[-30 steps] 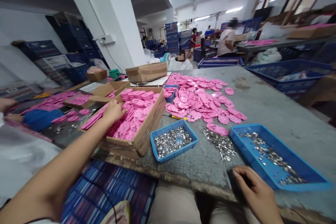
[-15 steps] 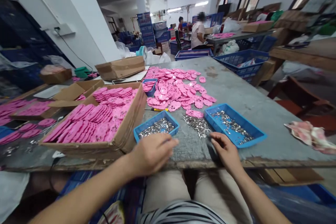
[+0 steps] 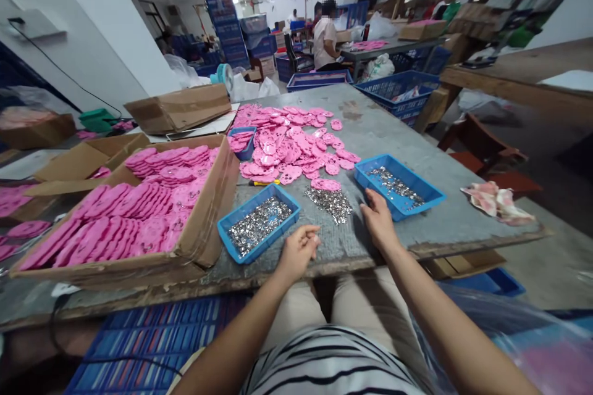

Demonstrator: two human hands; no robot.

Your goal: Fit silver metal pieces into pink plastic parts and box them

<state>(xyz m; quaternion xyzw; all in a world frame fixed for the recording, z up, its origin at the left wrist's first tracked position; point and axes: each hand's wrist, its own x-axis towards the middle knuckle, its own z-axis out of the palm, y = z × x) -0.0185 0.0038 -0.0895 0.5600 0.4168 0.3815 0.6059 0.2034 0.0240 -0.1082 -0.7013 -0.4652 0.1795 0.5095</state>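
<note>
My left hand [image 3: 299, 252] is over the table's near edge, right of a blue tray [image 3: 223, 226] of small shiny metal pieces [image 3: 259, 222]. Its fingers curl in towards the thumb, and whatever may be between them is hidden. My right hand [image 3: 378, 219] rests by the left corner of a second blue tray [image 3: 424, 205], fingers loosely stretched and nothing visible in them. Metal pieces also lie scattered in that tray. Between the trays spreads a loose pile of metal pieces [image 3: 333, 205], with a pink oval piece [image 3: 325, 184] at its far edge.
A cardboard box [image 3: 210, 222] packed with pink pieces stands at left. Beyond the trays lies a heap of pink pieces [image 3: 290, 145], with a yellow-and-black tool [image 3: 265, 182] before it. A crumpled cloth [image 3: 496, 202] lies right. A person [image 3: 325, 40] sits farther back.
My left hand has moved off the left tray's near edge to its right side. My right hand has gone slightly forward along the right tray. The whole view has shifted.
</note>
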